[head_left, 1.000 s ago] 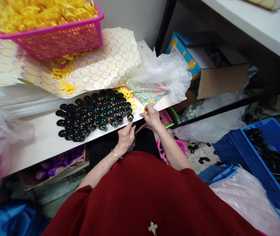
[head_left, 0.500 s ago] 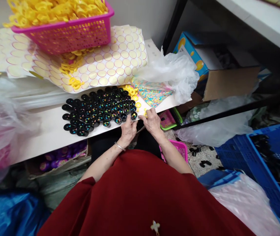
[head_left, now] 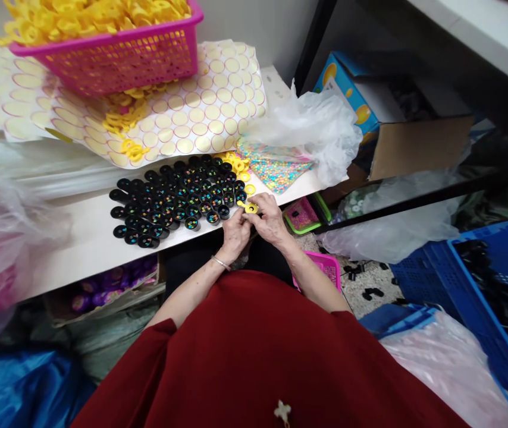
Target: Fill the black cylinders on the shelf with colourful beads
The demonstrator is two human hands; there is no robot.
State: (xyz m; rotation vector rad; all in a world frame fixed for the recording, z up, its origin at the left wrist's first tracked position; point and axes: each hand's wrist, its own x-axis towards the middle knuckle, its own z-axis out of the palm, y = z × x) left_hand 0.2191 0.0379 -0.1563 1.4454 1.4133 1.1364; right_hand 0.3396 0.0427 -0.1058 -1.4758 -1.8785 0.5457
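Note:
Both my hands meet at the front edge of the white shelf, right of the black cups. My right hand pinches a yellow ring-shaped cap with a tab. My left hand, a bracelet at its wrist, is closed just beneath the cap, around a black cup that is mostly hidden by the cap and fingers. Rows of small black cups holding coloured beads stand close on the left. More yellow caps lie behind them.
A pink basket heaped with yellow caps sits on sheets of round stickers. A clear bag of coloured beads lies at the right. Below are a green-rimmed tray, a pink basket and a blue crate of black pieces.
My right hand has brought the yellow cap left, over the front right black cup. That cup, visible at my left fingertips before, is now covered. The hands have come together.

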